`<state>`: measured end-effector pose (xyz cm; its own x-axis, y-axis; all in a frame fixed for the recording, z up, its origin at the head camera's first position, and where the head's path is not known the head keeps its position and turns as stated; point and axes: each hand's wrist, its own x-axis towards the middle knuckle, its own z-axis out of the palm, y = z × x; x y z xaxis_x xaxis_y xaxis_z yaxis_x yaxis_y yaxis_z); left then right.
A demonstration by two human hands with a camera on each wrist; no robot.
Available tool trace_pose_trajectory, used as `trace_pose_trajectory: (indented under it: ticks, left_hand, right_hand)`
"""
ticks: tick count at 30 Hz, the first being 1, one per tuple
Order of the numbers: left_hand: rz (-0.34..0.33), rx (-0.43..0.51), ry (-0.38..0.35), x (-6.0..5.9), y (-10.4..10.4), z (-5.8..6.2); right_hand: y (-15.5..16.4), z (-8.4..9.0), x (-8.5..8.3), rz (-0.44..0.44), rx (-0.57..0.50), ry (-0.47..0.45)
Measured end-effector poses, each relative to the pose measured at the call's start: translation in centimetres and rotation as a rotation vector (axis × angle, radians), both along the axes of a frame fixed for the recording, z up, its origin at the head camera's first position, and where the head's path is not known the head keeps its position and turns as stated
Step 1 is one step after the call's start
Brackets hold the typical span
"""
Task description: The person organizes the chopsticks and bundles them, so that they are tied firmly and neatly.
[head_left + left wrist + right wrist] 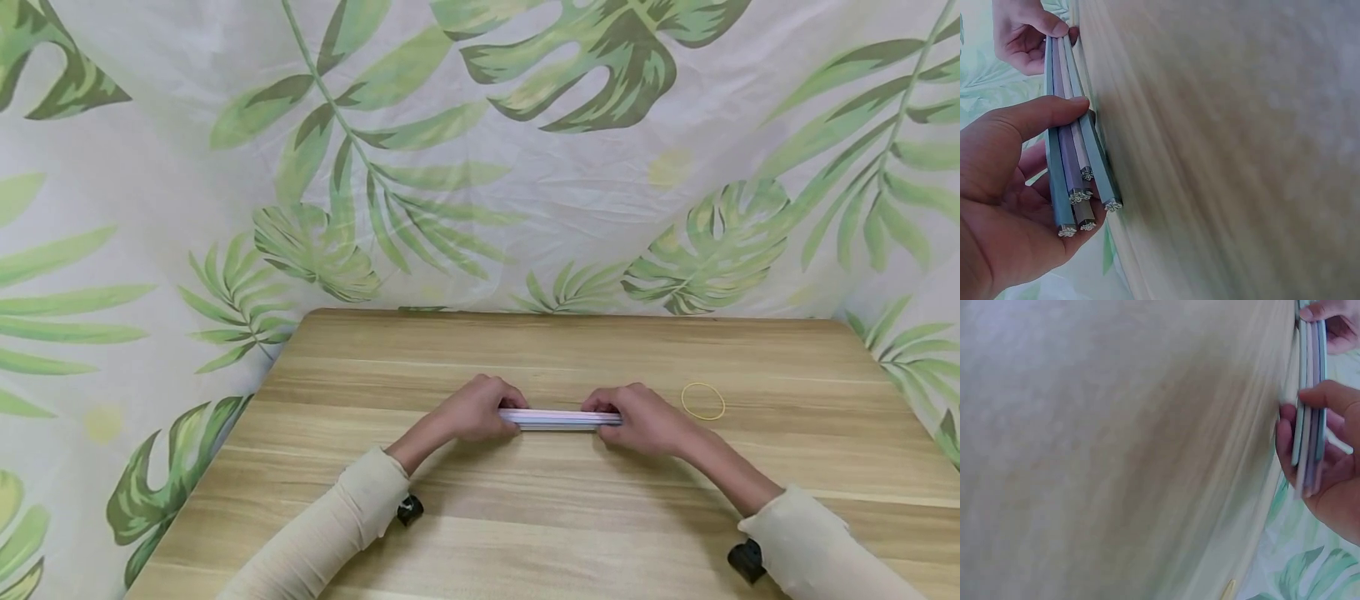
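A bundle of slim, straight-edged pastel sticks point(558, 419), in blue-green, lilac and pinkish white, lies crosswise between my two hands just above the table. My left hand point(483, 408) grips its left end, thumb on the near side and fingers behind. In the left wrist view the sticks point(1070, 159) end in silvery, patterned tips at uneven lengths. My right hand point(645, 419) holds the other end between thumb and fingers; in the right wrist view the sticks' ends point(1310, 450) are also uneven. A thin yellow rubber band point(724, 407) lies to the right of my right hand.
The wood-grain table point(525, 533) stretches under both arms. Behind it hangs a pale cloth point(570, 183) with green leaf prints. Small black devices sit under the left sleeve point(409, 510) and right sleeve point(810, 533).
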<state>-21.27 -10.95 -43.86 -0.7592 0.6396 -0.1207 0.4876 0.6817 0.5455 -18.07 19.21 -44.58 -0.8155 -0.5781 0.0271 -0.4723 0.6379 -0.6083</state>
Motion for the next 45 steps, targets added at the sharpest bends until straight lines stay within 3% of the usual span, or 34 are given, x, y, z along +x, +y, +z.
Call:
trace_pose_trajectory:
  ticks: [5, 13, 22, 29, 37, 45]
  left_hand:
    - [0.012, -0.010, -0.026, 0.0, -0.1, 0.2]
    - [-0.032, -0.004, -0.073, -0.2, -0.2, 0.7]
    - [-0.062, -0.005, -0.062, -0.2, -0.2, 1.8]
    - [-0.084, 0.078, -0.011, -0.5, -0.5, 2.0]
    - [-0.003, 0.177, 0.059, -0.5, -0.4, 2.4]
    - [0.048, 0.348, 0.016, -0.5, -0.3, 1.9]
  right_hand:
    - [0.4, -0.1, 0.1, 0.013, -0.075, -0.037]
    - [0.9, -0.2, 0.2, -0.003, -0.157, -0.085]
    - [1.4, 0.1, 0.5, -0.029, -0.207, -0.124]
    - [2.0, 0.6, 0.7, -0.038, -0.226, -0.114]
    - [2.6, 1.4, 1.1, -0.089, -0.272, -0.095]
    - [2.8, 1.5, 1.0, -0.137, -0.318, -0.115]
